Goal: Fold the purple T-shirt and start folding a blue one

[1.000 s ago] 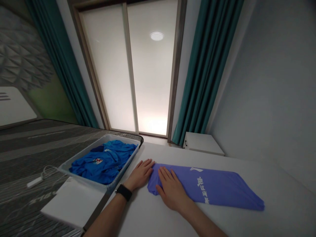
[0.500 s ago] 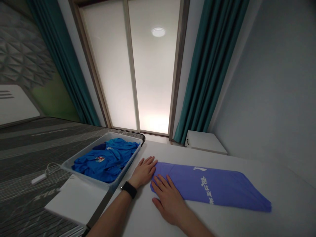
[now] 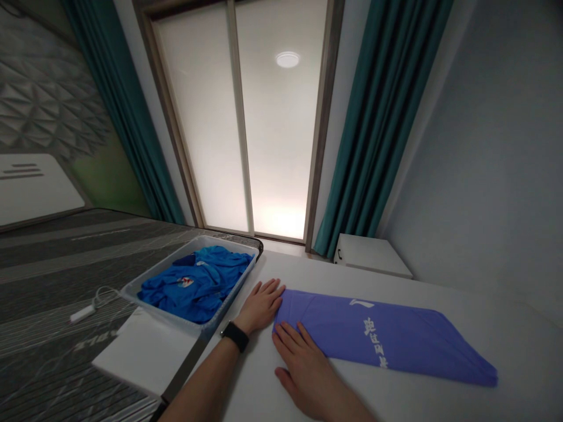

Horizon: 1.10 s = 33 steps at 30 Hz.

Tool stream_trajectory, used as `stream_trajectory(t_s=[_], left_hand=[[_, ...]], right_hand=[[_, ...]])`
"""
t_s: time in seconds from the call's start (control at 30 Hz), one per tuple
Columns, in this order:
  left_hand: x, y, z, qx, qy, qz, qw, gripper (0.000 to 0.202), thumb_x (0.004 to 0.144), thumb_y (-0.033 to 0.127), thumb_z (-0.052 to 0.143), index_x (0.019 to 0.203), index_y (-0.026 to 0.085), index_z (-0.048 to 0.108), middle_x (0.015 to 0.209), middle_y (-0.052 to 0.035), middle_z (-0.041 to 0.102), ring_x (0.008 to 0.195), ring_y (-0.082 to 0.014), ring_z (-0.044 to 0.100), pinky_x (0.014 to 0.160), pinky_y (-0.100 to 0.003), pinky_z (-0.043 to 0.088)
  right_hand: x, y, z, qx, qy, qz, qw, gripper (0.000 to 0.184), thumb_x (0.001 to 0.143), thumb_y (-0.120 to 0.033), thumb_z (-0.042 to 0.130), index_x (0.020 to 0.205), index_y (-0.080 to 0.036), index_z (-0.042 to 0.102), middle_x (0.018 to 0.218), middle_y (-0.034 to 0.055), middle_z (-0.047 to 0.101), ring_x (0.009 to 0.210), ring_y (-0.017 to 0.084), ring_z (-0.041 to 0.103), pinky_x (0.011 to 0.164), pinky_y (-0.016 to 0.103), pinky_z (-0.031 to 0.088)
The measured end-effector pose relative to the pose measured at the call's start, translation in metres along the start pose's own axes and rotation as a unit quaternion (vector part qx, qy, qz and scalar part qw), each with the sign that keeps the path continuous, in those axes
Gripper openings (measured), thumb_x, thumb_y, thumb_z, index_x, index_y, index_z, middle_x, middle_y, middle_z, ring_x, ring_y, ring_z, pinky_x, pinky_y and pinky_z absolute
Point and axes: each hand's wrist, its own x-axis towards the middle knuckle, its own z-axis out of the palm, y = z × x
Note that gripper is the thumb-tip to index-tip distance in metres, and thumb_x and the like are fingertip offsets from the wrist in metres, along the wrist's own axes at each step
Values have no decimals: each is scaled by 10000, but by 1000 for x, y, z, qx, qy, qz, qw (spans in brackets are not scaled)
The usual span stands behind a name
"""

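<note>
A white table spreads from the viewer's 12 to 3 o'clock; a folded purple garment with white lettering lies flat on it, toward 1 o'clock. Toward 10, a dark grey patterned bed carries a translucent bin of blue clothes, a flat white slab and a white corded block.

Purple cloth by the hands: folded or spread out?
Folded: the purple cloth lies as a long, narrow strip on the white table.

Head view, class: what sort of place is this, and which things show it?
Probably a bedroom: a dark grey, patterned fabric mattress, long teal fabric curtains and a small white box-shaped cabinet suggest it.
</note>
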Motion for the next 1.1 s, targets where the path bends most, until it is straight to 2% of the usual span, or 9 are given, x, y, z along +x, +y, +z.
stream_trajectory(t_s=[0.2, 0.37, 0.47, 0.53, 0.67, 0.77, 0.9, 1.1], left_hand=[[0, -2, 0, -52, 22, -3, 998, 459, 1028, 373, 275, 1437, 272, 456, 1520, -46, 420, 1430, -195, 335, 1180, -483, 228], [0, -6, 1, -165, 76, -18, 983, 477, 1012, 344, 291, 1432, 196, 463, 1478, -94, 478, 1372, -211, 432, 1167, -461, 299], [-4, -1, -1, -193, 107, 11, 975, 471, 971, 303, 389, 1412, 169, 488, 1449, -114, 510, 1334, -227, 475, 1150, -433, 349], [-9, 8, -3, -186, 105, 43, 976, 465, 959, 270, 408, 1405, 175, 496, 1435, -110, 523, 1322, -225, 482, 1145, -420, 362], [-16, 25, -7, -131, 61, 90, 985, 478, 961, 267, 431, 1429, 182, 466, 1443, -106, 510, 1320, -224, 469, 1133, -401, 375], [-21, 31, -6, -60, 17, 94, 994, 514, 985, 319, 416, 1478, 176, 389, 1490, -116, 458, 1366, -247, 423, 1153, -450, 328], [-25, 29, 0, 9, 4, 92, 996, 524, 1029, 382, 310, 1513, 180, 322, 1556, -110, 347, 1442, -254, 305, 1181, -500, 240], [-25, 20, 1, 22, -2, 118, 993, 537, 1038, 422, 277, 1528, 205, 291, 1571, -92, 307, 1453, -231, 280, 1191, -456, 227]], right_hand=[[5, 5, -5, 34, 40, -3, 999, 505, 983, -335, 420, 1475, -221, 403, 1556, 55, 345, 1447, 206, 274, 1213, 477, 153], [11, 33, -11, 11, 130, 69, 989, 477, 987, -254, 341, 1446, -179, 447, 1504, 87, 432, 1407, 200, 360, 1192, 482, 232], [11, 51, -12, -30, 169, 101, 980, 465, 971, -234, 351, 1407, -174, 501, 1461, 98, 491, 1367, 215, 422, 1180, 489, 260], [10, 57, -12, -53, 182, 110, 976, 457, 960, -219, 357, 1381, -169, 529, 1436, 101, 521, 1340, 217, 454, 1176, 486, 270], [11, 53, -12, -82, 162, 125, 975, 467, 955, -226, 361, 1388, -148, 521, 1447, 101, 509, 1340, 213, 448, 1184, 455, 255], [10, 49, -10, -89, 116, 148, 978, 505, 964, -285, 375, 1435, -126, 462, 1505, 106, 431, 1394, 227, 374, 1193, 451, 224], [9, 52, -5, -84, 81, 157, 981, 535, 1003, -376, 302, 1478, -150, 400, 1562, 80, 332, 1453, 214, 257, 1208, 441, 161], [9, 55, -4, -82, 65, 161, 981, 555, 1009, -412, 271, 1500, -169, 359, 1584, 69, 277, 1469, 223, 209, 1206, 454, 126]])
